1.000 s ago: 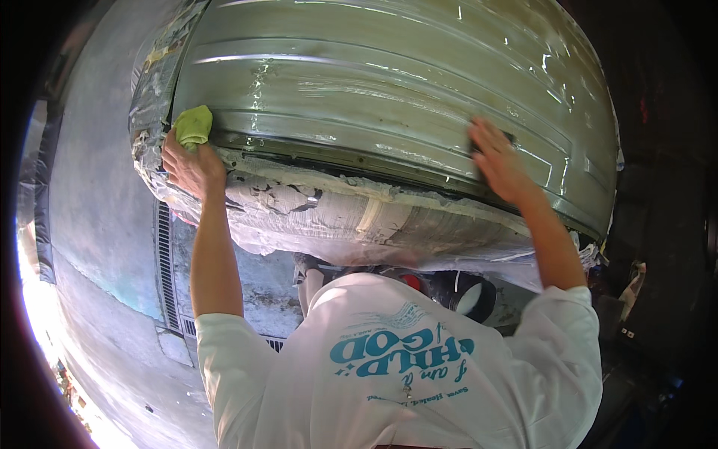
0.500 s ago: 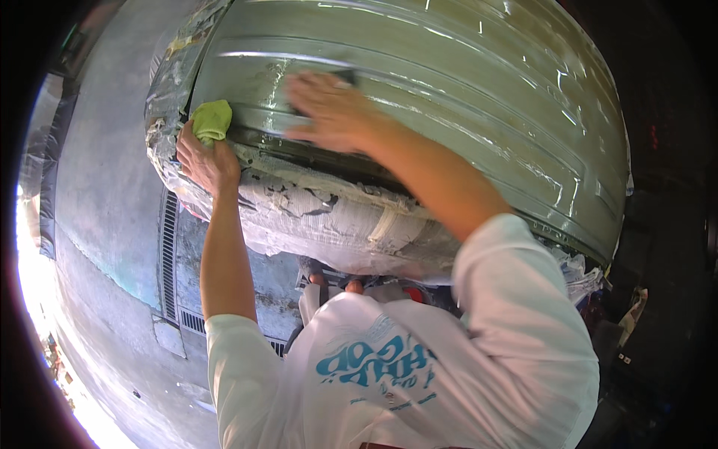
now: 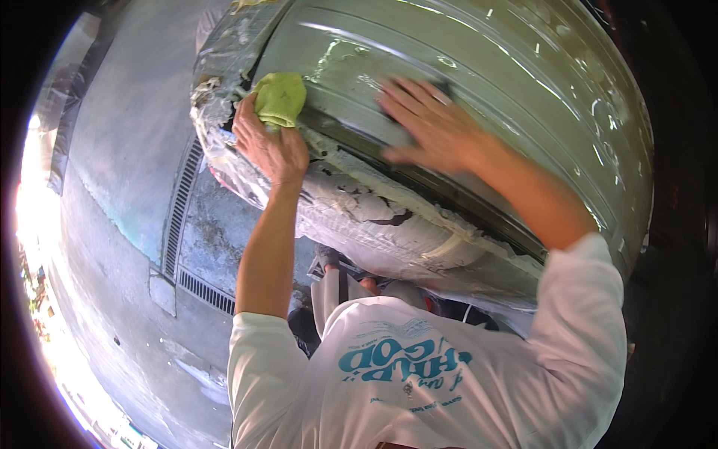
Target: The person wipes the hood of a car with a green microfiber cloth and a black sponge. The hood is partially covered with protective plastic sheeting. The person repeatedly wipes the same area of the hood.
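A yellow-green cloth [image 3: 280, 99] is bunched in my left hand [image 3: 271, 146], whose fingers are closed on it. That hand rests at the near left corner of a wet, ridged grey-green vehicle roof panel [image 3: 479, 82]. My right hand [image 3: 434, 127] lies over the panel with its fingers stretched, slightly blurred. Beneath it is a dark flat pad [image 3: 443, 87], pressed to the surface. Most of the pad is hidden under the palm and fingers. Streaks of water shine on the panel around the right hand.
Torn, wrinkled masking film [image 3: 359, 198] covers the vehicle's near side and its left edge. A dark channel [image 3: 419, 179] runs along the panel's near edge. Below on the left are a concrete floor [image 3: 112, 187] and a drain grate [image 3: 182, 202].
The view has shifted, so the panel and both hands appear farther right. My right hand has slid rightward along the panel with the dark pad. My left hand still holds the cloth at the corner.
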{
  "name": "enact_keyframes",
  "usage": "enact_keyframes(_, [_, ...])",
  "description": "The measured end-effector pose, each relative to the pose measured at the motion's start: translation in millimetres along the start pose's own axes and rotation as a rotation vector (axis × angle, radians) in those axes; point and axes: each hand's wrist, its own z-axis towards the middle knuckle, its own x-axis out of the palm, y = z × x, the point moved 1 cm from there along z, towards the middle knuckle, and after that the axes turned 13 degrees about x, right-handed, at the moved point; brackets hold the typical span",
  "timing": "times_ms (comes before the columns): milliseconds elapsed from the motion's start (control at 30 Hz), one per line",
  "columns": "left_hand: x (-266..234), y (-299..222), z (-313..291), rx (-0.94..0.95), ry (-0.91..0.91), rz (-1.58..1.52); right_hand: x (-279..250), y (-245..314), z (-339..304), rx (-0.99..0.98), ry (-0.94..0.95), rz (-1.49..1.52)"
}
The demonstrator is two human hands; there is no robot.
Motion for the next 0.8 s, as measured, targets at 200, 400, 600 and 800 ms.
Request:
enact_keyframes(200, [12.2,2.5,8.1,-0.058,-0.226,-0.249,2.7,59.7,136.0,0.028,-0.149,0.012])
enact_keyframes(400, [6.3,4.6,1.2,-0.155,-0.283,-0.252,-24.0,-38.0,-117.6,0.172,0.231,0.013])
enact_keyframes(600, [-3.7,2.5,-3.3,-0.029,-0.22,-0.222,-15.4,-18.1,-40.4,0.044,0.107,-0.073])
enact_keyframes(800, [2.2,-6.2,6.6,0.005,-0.116,-0.184,-4.8,50.7,185.5,0.081,-0.186,-0.005])
